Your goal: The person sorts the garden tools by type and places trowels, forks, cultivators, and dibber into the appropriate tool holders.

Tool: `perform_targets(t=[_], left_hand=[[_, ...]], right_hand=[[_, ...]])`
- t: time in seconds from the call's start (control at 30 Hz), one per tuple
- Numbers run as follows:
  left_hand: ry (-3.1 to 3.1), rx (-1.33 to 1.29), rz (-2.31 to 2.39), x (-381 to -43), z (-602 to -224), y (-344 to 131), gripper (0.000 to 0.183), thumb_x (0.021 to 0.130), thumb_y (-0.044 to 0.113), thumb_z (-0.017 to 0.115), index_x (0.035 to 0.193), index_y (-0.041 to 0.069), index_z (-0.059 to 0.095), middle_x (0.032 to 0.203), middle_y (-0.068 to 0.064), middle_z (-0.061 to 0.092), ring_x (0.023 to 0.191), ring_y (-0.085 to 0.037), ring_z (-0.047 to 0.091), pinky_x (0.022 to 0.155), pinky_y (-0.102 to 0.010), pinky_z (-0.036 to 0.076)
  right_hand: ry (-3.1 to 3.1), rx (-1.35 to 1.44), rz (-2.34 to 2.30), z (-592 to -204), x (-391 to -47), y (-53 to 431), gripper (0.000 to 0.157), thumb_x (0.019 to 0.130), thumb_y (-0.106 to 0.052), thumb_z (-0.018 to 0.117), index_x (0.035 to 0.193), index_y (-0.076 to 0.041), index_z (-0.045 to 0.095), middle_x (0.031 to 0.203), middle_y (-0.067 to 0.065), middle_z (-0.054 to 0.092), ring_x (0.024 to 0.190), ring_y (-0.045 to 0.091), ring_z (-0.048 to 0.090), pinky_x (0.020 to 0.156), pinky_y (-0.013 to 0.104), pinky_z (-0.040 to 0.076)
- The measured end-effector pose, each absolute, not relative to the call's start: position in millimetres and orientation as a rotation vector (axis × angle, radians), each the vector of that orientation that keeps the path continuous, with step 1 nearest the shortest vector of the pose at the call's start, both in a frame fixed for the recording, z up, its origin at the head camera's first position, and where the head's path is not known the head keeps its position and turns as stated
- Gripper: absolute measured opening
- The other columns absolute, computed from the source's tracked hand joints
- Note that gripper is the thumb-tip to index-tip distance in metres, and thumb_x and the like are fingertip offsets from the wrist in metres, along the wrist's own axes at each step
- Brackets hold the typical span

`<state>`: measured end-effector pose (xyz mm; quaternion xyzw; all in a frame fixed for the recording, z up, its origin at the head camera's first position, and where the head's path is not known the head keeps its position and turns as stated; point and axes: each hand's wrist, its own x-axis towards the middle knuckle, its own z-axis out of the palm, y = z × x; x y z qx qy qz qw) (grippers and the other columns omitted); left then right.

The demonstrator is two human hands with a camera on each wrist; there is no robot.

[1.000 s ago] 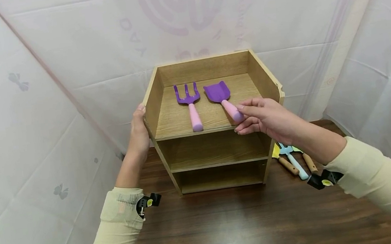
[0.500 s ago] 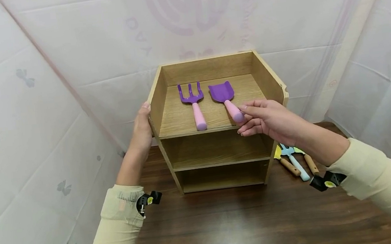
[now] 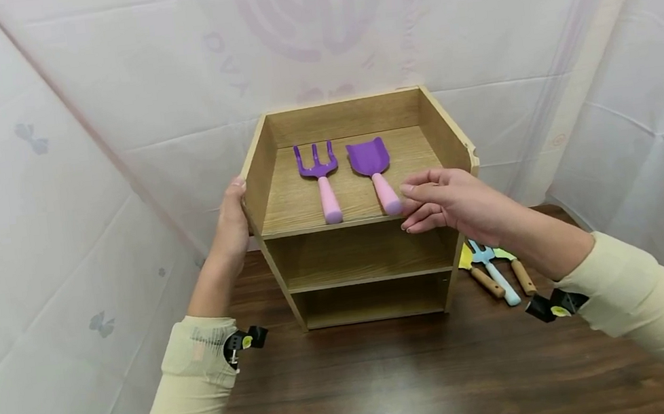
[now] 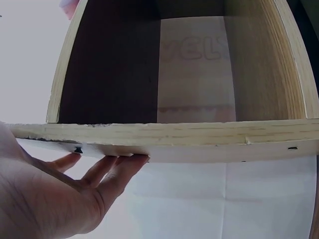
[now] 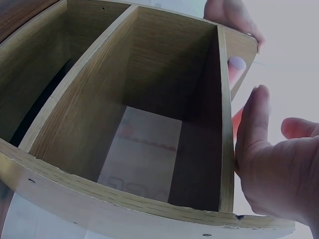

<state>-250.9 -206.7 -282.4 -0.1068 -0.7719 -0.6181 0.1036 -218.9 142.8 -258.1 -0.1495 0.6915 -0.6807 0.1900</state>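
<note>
A purple hand fork and a purple hand shovel, both with pink handles, lie side by side on the top tray of a wooden shelf unit. My right hand is just right of the shovel's handle end, its thumb apart from the handle. In the right wrist view, that hand's fingers are extended and the thumb stands away from them. My left hand rests against the unit's left side. The left wrist view shows its fingers pressed on the outer face of the panel.
On the dark wooden table, right of the unit, lie a yellow-bladed tool with a wooden handle, a light blue fork and a green-bladed tool. White sheeting stands behind and at both sides.
My right hand has let go of the shovel's handle. The handle has swung left, so the shovel lies straighter beside the fork. My left hand stays on the unit's side.
</note>
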Motion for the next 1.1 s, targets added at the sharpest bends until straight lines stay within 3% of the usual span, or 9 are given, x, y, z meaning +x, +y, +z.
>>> perform_targets(t=[0.37,0.53,0.77,0.9,1.1], left_hand=[[-2.314,-0.24,-1.822,-250.5,-279.2,-208.3,0.053,0.096,0.045,0.017,0.134,0.015,0.04,0.111,-0.016,0.046,0.092,-0.025,0.048,0.077,-0.039,0.04],[-2.328,-0.187,-1.862,-249.6,-276.7,-209.8,0.053,0.095,0.047,0.018,0.136,0.02,0.039,0.114,-0.013,0.044,0.094,-0.024,0.047,0.08,-0.038,0.039],[-2.37,-0.184,-1.849,-248.3,-271.9,-212.7,0.063,0.095,0.064,0.022,0.144,0.027,0.036,0.125,-0.017,0.043,0.103,-0.027,0.047,0.085,-0.039,0.04],[-2.407,-0.14,-1.838,-249.4,-268.1,-213.6,0.069,0.093,0.066,0.028,0.144,0.021,0.036,0.124,-0.016,0.045,0.101,-0.026,0.05,0.081,-0.038,0.043],[-2.405,-0.144,-1.864,-250.0,-265.7,-213.2,0.061,0.095,0.057,0.031,0.134,0.012,0.042,0.112,-0.015,0.051,0.089,-0.023,0.055,0.071,-0.035,0.049]], right_hand=[[2.13,-0.433,-1.825,-265.0,-218.6,123.4,0.072,0.084,-0.021,0.075,0.138,0.0,0.032,0.094,0.013,0.07,0.086,0.032,0.07,0.079,0.043,0.057],[2.214,-0.467,-1.813,-266.0,-221.0,113.0,0.065,0.086,-0.019,0.072,0.136,-0.001,0.035,0.089,0.015,0.069,0.081,0.034,0.07,0.072,0.042,0.058],[2.25,-0.452,-1.798,-264.8,-224.7,106.7,0.057,0.088,-0.021,0.07,0.131,-0.003,0.038,0.082,0.014,0.066,0.07,0.032,0.07,0.068,0.045,0.058],[2.276,-0.43,-1.77,-264.3,-225.0,106.2,0.056,0.088,-0.025,0.07,0.13,-0.004,0.04,0.08,0.014,0.064,0.065,0.031,0.069,0.067,0.047,0.057],[2.274,-0.432,-1.773,-264.4,-223.5,107.0,0.056,0.088,-0.024,0.07,0.131,-0.004,0.04,0.078,0.013,0.064,0.067,0.035,0.069,0.066,0.047,0.057]])
